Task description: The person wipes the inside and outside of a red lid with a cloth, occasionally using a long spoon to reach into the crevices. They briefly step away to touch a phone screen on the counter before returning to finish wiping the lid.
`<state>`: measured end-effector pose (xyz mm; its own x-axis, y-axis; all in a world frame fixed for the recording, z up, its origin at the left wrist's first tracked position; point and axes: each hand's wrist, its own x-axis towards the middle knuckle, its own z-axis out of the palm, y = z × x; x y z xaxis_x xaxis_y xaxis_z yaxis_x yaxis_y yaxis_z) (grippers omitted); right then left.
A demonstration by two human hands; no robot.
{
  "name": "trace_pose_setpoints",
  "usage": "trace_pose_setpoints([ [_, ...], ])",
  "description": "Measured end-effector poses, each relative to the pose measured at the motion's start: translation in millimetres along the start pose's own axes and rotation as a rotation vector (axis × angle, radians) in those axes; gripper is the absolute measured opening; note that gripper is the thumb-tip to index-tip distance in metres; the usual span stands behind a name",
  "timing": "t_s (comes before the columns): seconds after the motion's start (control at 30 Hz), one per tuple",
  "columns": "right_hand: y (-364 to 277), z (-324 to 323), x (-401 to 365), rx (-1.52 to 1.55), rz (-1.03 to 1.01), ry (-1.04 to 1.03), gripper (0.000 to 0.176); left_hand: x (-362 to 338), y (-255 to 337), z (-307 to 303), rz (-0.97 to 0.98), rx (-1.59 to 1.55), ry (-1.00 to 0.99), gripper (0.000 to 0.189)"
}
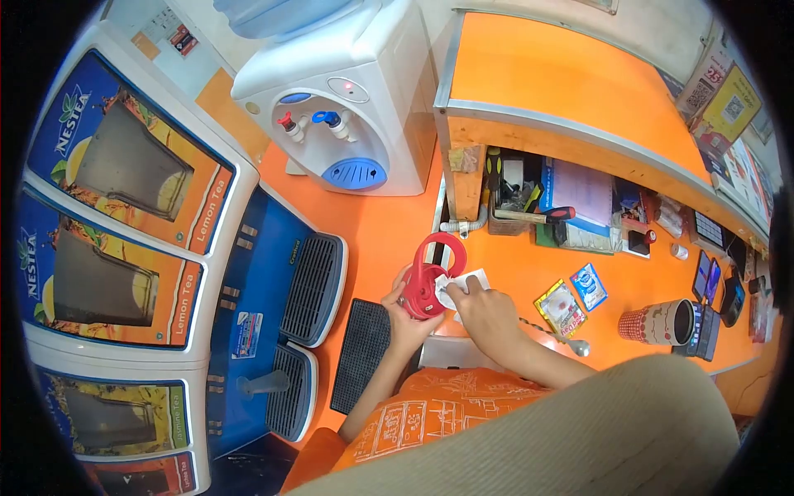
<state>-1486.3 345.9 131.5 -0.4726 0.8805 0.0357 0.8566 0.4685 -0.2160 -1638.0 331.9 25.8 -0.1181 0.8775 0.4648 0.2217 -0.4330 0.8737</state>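
My left hand (408, 318) is closed around the side of a red, round, lid-like piece (420, 291) with a large loop handle (447, 241) pointing away from me. In my right hand (486, 310), the fingers pinch a crumpled white tissue (444, 289) against the near right part of the red piece. Part of the tissue spreads out beyond my knuckles. Both hands are close together in front of my orange shirt, over the counter's front edge.
Right of my hands lie two sachets (561, 307), a long metal spoon (579, 347) and a patterned tumbler (659, 321). A water dispenser (364, 107) stands behind, tea dispensers (190, 331) at left. A black mat (361, 354) lies beside my left arm; a tool bin (514, 207) is under the shelf.
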Motion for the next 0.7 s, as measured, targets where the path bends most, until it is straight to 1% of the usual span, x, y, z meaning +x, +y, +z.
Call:
trace_pose_setpoints([
  [0.03,-0.2,-2.8,-2.1,0.001,-0.005,-0.004,0.016,-2.1,-1.4,-1.0,-0.021,0.011,0.011,0.087],
  [0.17,-1.2,-16.7,-8.2,0.109,-0.083,-0.018,0.014,0.0,3.2,-5.3,-0.005,0.059,0.03,0.089],
  [0.23,2.2,-21.4,-10.1,0.153,-0.113,-0.013,0.014,-0.2,3.4,-4.5,0.015,-0.024,0.043,0.092],
  [0.27,4.5,-24.4,-8.9,0.181,-0.122,-0.045,0.014,0.3,2.3,-4.3,0.014,-0.024,0.043,0.092],
  [0.3,5.9,-25.6,-8.6,0.209,-0.132,-0.078,0.015,0.8,0.5,-4.3,0.041,-0.031,0.03,0.092],
  [0.43,7.8,-21.0,-9.0,0.276,-0.154,-0.071,0.014,4.9,1.4,-0.9,0.109,-0.069,0.031,0.092],
  [0.47,6.7,-19.8,-10.6,0.266,-0.15,-0.046,0.014,6.6,3.2,-1.6,0.11,-0.069,0.032,0.092],
  [0.53,3.7,-19.8,-14.3,0.255,-0.147,-0.024,0.014,9.1,8.7,-3.9,0.17,-0.033,-0.016,0.091],
  [0.6,-1.0,-22.6,-17.2,0.153,-0.065,0.002,0.016,10.7,13.0,-6.6,0.187,0.001,-0.021,0.09],
  [0.63,-0.5,-22.0,-16.7,0.154,-0.064,0.003,0.016,11.5,14.8,-7.3,0.205,0.034,-0.028,0.09],
  [0.7,3.7,-20.3,-14.5,0.249,0.0,-0.02,0.016,12.0,17.4,-6.2,0.186,0.027,-0.01,0.09],
])
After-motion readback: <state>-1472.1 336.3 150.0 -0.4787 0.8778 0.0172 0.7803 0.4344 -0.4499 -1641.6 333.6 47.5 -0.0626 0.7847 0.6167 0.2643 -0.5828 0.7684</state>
